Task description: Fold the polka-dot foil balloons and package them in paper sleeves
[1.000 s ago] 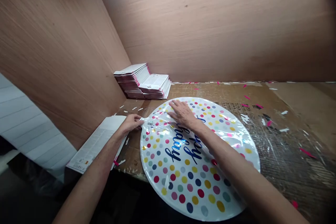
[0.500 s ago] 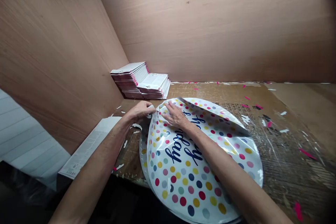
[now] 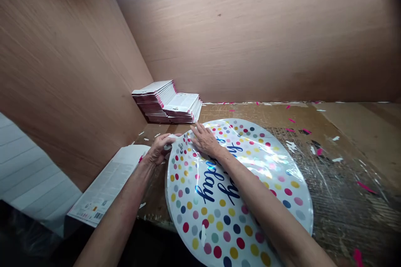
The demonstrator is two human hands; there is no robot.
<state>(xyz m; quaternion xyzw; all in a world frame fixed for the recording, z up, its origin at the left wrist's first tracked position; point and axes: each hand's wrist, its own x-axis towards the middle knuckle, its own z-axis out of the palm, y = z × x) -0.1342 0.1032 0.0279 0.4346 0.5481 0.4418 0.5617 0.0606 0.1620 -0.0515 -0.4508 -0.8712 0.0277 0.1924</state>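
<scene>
A flat, round foil balloon (image 3: 216, 221) with coloured dots and dark blue lettering lies across the table's front edge. At its upper left rim, my left hand (image 3: 161, 148) is closed, its thumb and fingers pinching the balloon's whitish tail. My right hand (image 3: 205, 139) rests on the printed foil just right of that tail, fingers stretched out and holding nothing. The forearm crosses over part of the lettering. At the left rim, the edge of another sheet shows beneath the balloon.
A stack of folded white cards with pink edges (image 3: 166, 102) stands in the back corner. White printed packaging (image 3: 106, 187) lies at the left. Wooden panels (image 3: 250, 37) rise behind and at the left. Pink and white scraps (image 3: 291, 146) litter the taped cardboard tabletop (image 3: 338, 192).
The balloon's upper part, folded with a dark crease before, now lies flatter. My left hand has moved slightly left and down, still at the tail. My right hand has shifted slightly left.
</scene>
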